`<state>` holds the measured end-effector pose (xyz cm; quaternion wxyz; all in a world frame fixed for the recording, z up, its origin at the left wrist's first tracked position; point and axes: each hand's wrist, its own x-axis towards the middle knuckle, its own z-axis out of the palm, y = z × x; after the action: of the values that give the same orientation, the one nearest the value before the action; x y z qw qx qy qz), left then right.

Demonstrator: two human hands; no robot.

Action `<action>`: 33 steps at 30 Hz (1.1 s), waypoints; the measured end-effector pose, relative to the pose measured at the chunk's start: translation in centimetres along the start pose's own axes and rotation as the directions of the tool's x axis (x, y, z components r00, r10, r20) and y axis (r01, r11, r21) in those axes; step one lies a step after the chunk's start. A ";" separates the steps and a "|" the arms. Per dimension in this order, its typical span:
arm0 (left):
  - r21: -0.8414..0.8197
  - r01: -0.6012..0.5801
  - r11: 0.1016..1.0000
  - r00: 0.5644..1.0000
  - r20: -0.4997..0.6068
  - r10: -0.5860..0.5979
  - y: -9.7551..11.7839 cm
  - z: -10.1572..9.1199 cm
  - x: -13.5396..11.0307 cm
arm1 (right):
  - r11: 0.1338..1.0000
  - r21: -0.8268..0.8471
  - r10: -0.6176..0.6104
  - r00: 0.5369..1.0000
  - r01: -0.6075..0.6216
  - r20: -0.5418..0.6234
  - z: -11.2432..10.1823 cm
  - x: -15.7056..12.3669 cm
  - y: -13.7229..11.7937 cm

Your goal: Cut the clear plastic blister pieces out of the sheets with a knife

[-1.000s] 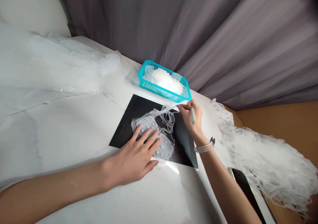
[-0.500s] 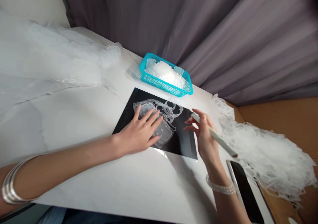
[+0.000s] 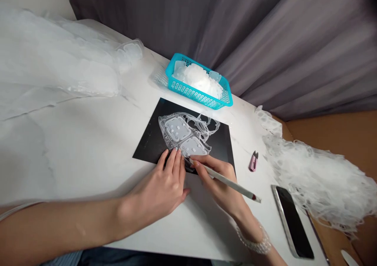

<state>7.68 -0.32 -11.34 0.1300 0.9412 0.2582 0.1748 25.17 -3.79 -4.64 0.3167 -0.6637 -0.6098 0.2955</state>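
Silicone sheet (image 3: 182, 134), translucent, with two padded panels and loose looping trim, flat on black mat (image 3: 147, 144), straight ahead of both hands and just beyond the fingertips. Long axis on a diagonal: one panel farther away and to the left, other panel closer and to the right, trim trailing off to the far right. Near panel the closest part to both hands.

Far to the left of the left hand, well apart from it: heap of white gauzy material (image 3: 59, 69) on white table (image 3: 73, 148). Left hand (image 3: 161, 185) flat and open, fingers straight and pressed together, holding nothing; fingertips down on near edge of the mat, just beside the near panel. Touching the sheet or not, hard to tell. Right hand (image 3: 216, 179) close beside it, closed in a writing grip on white stylus (image 3: 226, 182). Tip of stylus at the near edge of the sheet, a little nearer to it than the left fingertips; back end, with red cap, pointing right and toward the person. Beaded bracelet (image 3: 256, 244) on right wrist.

Beyond the sheet, well ahead of the hands: turquoise basket (image 3: 197, 95) with white pieces inside. To the right of the right hand, apart from it: pink snips (image 3: 253, 160), then dark-screened phone (image 3: 291, 219), then pile of white trimmings (image 3: 321, 183).

No brand, label or readable writing anywhere; raised marks on basket wall too small to read.
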 end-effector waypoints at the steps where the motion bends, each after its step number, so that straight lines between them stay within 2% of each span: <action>1: -0.009 -0.004 1.000 1.000 0.015 0.004 0.0 -0.2 0.0 | 1.000 -0.018 -0.016 1.000 0.016 0.000 0.1 0.1 -0.2; 6: -0.051 0.012 0.999 0.999 0.040 -0.010 0.1 -0.7 0.0 | 0.992 -0.106 -0.067 0.998 0.067 0.003 0.7 0.4 -0.6; 12: -0.038 0.008 0.999 1.000 0.025 -0.007 -0.1 -0.4 -0.2 | 0.951 -0.289 -0.102 0.994 0.106 0.028 0.6 -0.3 -1.0; 14: 0.017 0.005 1.000 1.000 0.026 -0.006 -0.1 -0.5 -0.1 | 0.939 -0.321 -0.107 0.992 0.121 0.060 0.4 -0.6 -1.1; 16: 0.120 -0.033 0.992 0.999 0.039 0.028 0.1 -0.7 0.0 | 0.921 -0.342 -0.168 0.983 0.185 0.079 0.4 -0.7 -0.9; 20: 0.365 -0.102 0.925 0.995 0.042 0.093 0.3 -1.2 0.2 | 0.851 -0.346 -0.409 0.912 0.395 0.035 1.3 -0.2 0.1; 22: 0.438 -0.121 0.891 0.993 0.042 0.114 0.4 -1.5 0.3 | 0.827 -0.356 -0.463 0.886 0.436 0.010 1.8 0.1 0.6; 25: 0.477 -0.141 0.867 0.990 0.049 0.134 0.5 -1.9 0.4 | 0.798 -0.424 -0.469 0.883 0.428 0.008 2.1 0.6 1.1; 30: 0.485 -0.146 0.862 0.988 0.022 0.154 0.3 -1.7 0.3 | 0.698 -0.530 -0.471 0.866 0.482 0.168 2.6 0.6 1.0; 31: 0.484 -0.148 0.862 0.987 0.016 0.161 0.3 -1.6 0.3 | 0.700 -0.533 -0.456 0.872 0.476 0.179 2.9 0.5 0.8; 33: 0.479 -0.143 0.866 0.988 0.010 0.157 0.2 -1.4 0.3 | 0.760 -0.467 -0.427 0.889 0.451 0.163 3.2 0.6 0.7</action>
<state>7.46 -0.10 -9.93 -0.1242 0.9586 0.2214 0.1288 23.13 -3.04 -7.15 0.1825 -0.5537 -0.8100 0.0631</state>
